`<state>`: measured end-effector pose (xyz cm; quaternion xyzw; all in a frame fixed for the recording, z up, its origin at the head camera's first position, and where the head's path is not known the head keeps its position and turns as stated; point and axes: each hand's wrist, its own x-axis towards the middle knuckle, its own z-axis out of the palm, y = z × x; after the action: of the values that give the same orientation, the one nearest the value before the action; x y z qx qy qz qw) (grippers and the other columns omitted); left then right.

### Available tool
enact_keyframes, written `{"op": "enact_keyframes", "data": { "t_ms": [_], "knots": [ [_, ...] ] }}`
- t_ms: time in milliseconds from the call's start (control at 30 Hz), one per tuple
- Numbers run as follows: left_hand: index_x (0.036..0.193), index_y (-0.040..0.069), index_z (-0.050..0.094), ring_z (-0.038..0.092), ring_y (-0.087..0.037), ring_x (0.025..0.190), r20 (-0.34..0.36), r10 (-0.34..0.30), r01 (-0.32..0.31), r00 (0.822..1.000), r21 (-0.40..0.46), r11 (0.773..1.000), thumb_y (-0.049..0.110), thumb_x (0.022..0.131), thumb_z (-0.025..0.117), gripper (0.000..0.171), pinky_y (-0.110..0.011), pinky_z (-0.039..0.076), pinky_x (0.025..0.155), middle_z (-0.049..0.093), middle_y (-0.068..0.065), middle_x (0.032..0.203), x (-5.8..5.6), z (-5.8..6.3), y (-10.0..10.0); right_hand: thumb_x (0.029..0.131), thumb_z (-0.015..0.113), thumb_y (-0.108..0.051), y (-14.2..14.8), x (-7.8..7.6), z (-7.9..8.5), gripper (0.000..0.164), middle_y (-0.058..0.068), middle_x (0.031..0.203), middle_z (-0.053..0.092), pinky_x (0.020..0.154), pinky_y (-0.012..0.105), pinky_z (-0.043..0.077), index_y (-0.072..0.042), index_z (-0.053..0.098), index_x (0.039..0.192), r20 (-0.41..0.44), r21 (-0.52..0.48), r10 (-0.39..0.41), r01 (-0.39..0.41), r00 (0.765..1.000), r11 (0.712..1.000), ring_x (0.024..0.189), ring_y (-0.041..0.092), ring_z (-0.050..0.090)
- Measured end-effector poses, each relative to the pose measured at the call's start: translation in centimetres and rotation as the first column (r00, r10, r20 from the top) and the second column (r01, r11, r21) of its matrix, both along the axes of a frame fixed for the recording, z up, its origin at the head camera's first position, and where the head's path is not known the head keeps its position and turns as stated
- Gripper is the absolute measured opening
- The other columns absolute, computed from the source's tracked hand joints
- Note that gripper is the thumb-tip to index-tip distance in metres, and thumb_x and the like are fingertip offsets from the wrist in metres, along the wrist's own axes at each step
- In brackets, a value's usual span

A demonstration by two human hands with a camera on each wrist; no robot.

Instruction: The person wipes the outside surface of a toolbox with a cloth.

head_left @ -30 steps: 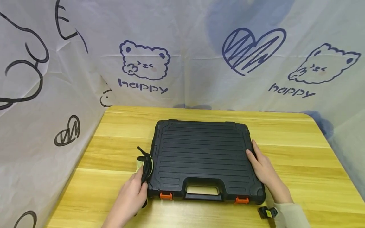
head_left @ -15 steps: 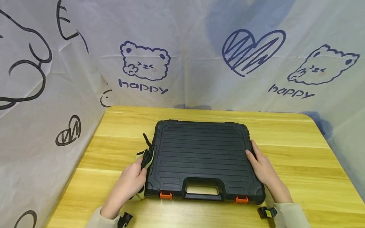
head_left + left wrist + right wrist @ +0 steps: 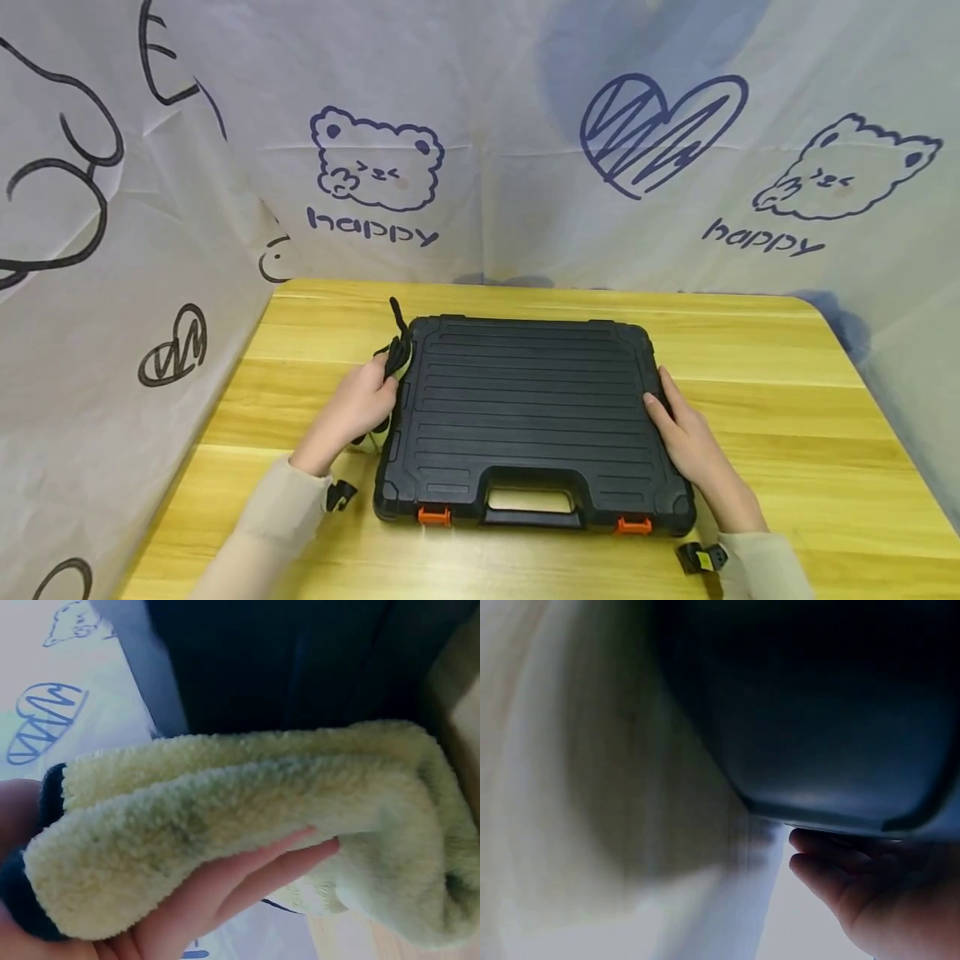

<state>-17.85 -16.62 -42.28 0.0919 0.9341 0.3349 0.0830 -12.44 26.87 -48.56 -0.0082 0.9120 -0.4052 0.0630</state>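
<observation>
A black ribbed plastic tool case [image 3: 532,400] with orange latches lies flat on the table, its handle toward me. My left hand [image 3: 363,404] grips a folded, fluffy pale-yellow cloth [image 3: 225,817] with black edging. In the left wrist view the cloth lies against the side of the case [image 3: 300,667], with fingers showing beneath its fold. Dark edging [image 3: 397,350] sticks up past the hand near the case's far left corner. My right hand [image 3: 693,442] rests on the case's right side, thumb on the top edge and straight fingers along the wall, as the right wrist view shows too.
The wood-grain table [image 3: 787,400] extends on both sides of the case. White sheets with drawn bears and hearts [image 3: 667,137] hang behind it and at the left. Small black devices sit by each wrist, one at the right sleeve [image 3: 701,557].
My left hand has slid away from me along the case's left side with the cloth, from near the front corner toward the back. The case and my right hand keep their places.
</observation>
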Motion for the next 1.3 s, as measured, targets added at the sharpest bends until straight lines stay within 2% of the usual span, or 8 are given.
{"op": "enact_keyframes", "data": {
  "t_ms": [300, 367, 600, 900, 1000, 1067, 1167, 1300],
  "knots": [
    [0.145, -0.007, 0.024, 0.035, -0.012, 0.035, -0.010, 0.017, -0.017, 1.000, 0.002, 1.000, 0.017, 0.098, 0.035, 0.053, -0.026, 0.035, 0.036, 0.052, -0.009, 0.058, -4.2, -0.5, 0.4, 0.100, 0.028, -0.051, -0.1, 0.0, -0.3, 0.067, 0.014, 0.157, 0.002, 0.105, 0.063, 0.019, -0.025, -0.007, 0.150, -0.017, 0.002, -0.008, 0.008, 1.000, 1.000, 0.139, 0.043, 0.012],
    [0.145, -0.005, 0.025, 0.036, -0.013, 0.036, -0.013, 0.029, -0.029, 0.999, 0.012, 1.000, 0.018, 0.098, 0.035, 0.054, -0.028, 0.036, 0.037, 0.053, -0.012, 0.059, -4.9, -0.6, 0.5, 0.100, 0.029, -0.050, 0.0, 0.0, -0.3, 0.067, 0.014, 0.157, 0.002, 0.105, 0.063, 0.019, -0.024, -0.007, 0.150, -0.017, 0.001, -0.009, 0.009, 1.000, 1.000, 0.139, 0.043, 0.012],
    [0.144, -0.001, 0.032, 0.052, -0.023, 0.064, -0.059, 0.074, -0.067, 0.996, 0.106, 0.992, 0.020, 0.100, 0.036, 0.049, -0.037, 0.045, 0.063, 0.059, -0.023, 0.110, -6.6, -0.1, 0.2, 0.099, 0.029, -0.051, -0.1, 0.1, -0.1, 0.068, 0.014, 0.156, 0.003, 0.106, 0.062, 0.019, -0.024, -0.006, 0.150, -0.008, 0.000, -0.023, 0.023, 1.000, 1.000, 0.138, 0.043, 0.014],
    [0.135, 0.000, 0.042, 0.049, -0.027, 0.073, -0.111, 0.140, -0.108, 0.984, 0.252, 0.962, 0.021, 0.100, 0.035, 0.041, -0.039, 0.044, 0.067, 0.054, -0.020, 0.093, -7.1, 3.0, -1.0, 0.099, 0.029, -0.052, 0.0, 0.1, 0.7, 0.072, 0.019, 0.156, 0.003, 0.106, 0.062, 0.019, -0.017, -0.007, 0.151, 0.042, 0.015, 0.005, -0.006, 0.999, 1.000, 0.138, 0.045, 0.013],
    [0.123, 0.000, 0.047, 0.049, -0.020, 0.068, -0.073, 0.148, -0.102, 0.986, 0.432, 0.896, 0.020, 0.100, 0.038, 0.033, -0.032, 0.043, 0.062, 0.048, -0.011, 0.083, -6.3, 4.7, -0.8, 0.098, 0.033, -0.052, 0.0, 0.3, 2.2, 0.078, 0.021, 0.155, -0.002, 0.106, 0.062, 0.018, -0.012, -0.010, 0.150, 0.099, 0.006, 0.057, -0.058, 0.993, 0.998, 0.138, 0.046, 0.009],
    [0.124, 0.000, 0.047, 0.055, -0.016, 0.072, 0.000, 0.120, -0.099, 0.993, 0.567, 0.818, 0.021, 0.099, 0.041, 0.033, -0.028, 0.048, 0.064, 0.052, -0.008, 0.088, -5.4, 5.7, -0.3, 0.098, 0.037, -0.051, -0.3, 0.7, 3.8, 0.081, 0.022, 0.155, -0.002, 0.105, 0.063, 0.018, -0.009, -0.008, 0.150, 0.128, 0.000, 0.080, -0.081, 0.989, 0.997, 0.138, 0.046, 0.007],
    [0.126, 0.001, 0.044, 0.063, -0.015, 0.073, 0.148, 0.008, -0.117, 0.989, 0.749, 0.652, 0.019, 0.098, 0.044, 0.033, -0.028, 0.054, 0.064, 0.057, -0.008, 0.092, -3.7, 6.8, 0.7, 0.096, 0.042, -0.051, -1.2, 1.6, 6.4, 0.082, 0.020, 0.155, 0.004, 0.105, 0.062, 0.020, -0.008, 0.000, 0.151, 0.128, -0.050, 0.088, -0.083, 0.988, 0.995, 0.139, 0.043, 0.010],
    [0.128, 0.001, 0.040, 0.067, -0.018, 0.073, 0.290, -0.183, -0.184, 0.939, 0.878, 0.442, 0.010, 0.096, 0.043, 0.032, -0.033, 0.057, 0.064, 0.059, -0.009, 0.093, -0.8, 7.4, 2.7, 0.097, 0.043, -0.047, -3.3, 3.2, 9.5, 0.068, 0.008, 0.155, 0.018, 0.106, 0.057, 0.026, -0.016, 0.015, 0.152, 0.072, -0.197, 0.089, -0.073, 0.993, 0.978, 0.140, 0.033, 0.019]
  ]
}}
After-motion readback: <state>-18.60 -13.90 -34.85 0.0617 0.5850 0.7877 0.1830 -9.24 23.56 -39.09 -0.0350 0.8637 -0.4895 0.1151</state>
